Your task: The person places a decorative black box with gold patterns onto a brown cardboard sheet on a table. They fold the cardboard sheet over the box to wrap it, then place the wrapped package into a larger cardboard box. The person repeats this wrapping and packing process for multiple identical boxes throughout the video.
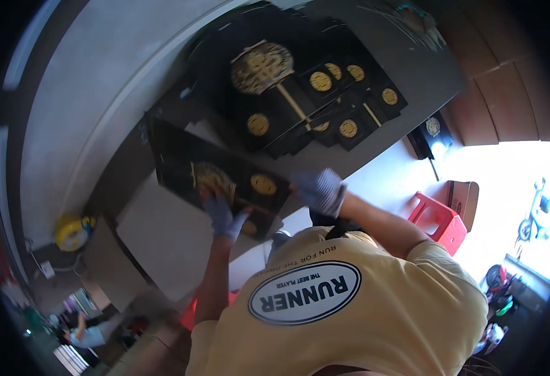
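A dark, flat panel with gold printed emblems [263, 184] lies slantwise in front of me on the table. My left hand [222, 216], in a grey glove with bare fingertips, rests on its printed face, fingers laid over the large emblem and thumb apart. At the panel's right end, my right hand [322, 191], in a striped grey glove, has its fingers curled at the edge; they are partly hidden and slightly blurred. Just beyond, a spread pile of similar black pieces with gold emblems [348, 128] overlaps on the grey tabletop [407, 69].
Brown cartons [507, 103] stand at the far right. A red plastic stool [441, 222] is right of me, near a bright doorway with a parked scooter [536, 213]. On the left are a yellow fan [73, 233] and another person [90, 335].
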Tool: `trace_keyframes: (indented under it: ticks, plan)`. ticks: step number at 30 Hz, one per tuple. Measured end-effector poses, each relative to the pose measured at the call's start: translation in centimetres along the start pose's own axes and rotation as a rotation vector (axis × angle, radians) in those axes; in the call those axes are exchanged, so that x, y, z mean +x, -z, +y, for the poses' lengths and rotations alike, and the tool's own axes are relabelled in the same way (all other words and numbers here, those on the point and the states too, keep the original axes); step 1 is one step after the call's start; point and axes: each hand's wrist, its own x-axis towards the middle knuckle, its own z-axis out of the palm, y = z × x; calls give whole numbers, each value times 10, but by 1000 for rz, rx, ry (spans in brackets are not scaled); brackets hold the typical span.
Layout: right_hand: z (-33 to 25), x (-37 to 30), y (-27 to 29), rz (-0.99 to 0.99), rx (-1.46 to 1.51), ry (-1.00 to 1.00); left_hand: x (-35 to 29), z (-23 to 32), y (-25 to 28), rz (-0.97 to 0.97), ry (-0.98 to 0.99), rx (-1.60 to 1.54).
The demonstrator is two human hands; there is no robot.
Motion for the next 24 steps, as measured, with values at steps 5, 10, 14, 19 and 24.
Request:
trace_keyframes:
  ticks: [5, 10, 14, 19, 24]
  plan:
    - [93, 51, 111, 202, 409, -657, 210, 101, -39, 142, -72, 28]
    - [205, 76, 109, 378, 827, -1031, 311, 164, -74, -226, 163, 508]
    - [208, 71, 96, 579, 1039, -1035, 318, 160, -91, -209, 168, 522]
    - [186, 41, 82, 792, 1046, -774, 313, 158, -83, -229, 168, 487]
    - [162, -29, 45, 785, 551, -615, 285, 135, -64, 139, -147, 186]
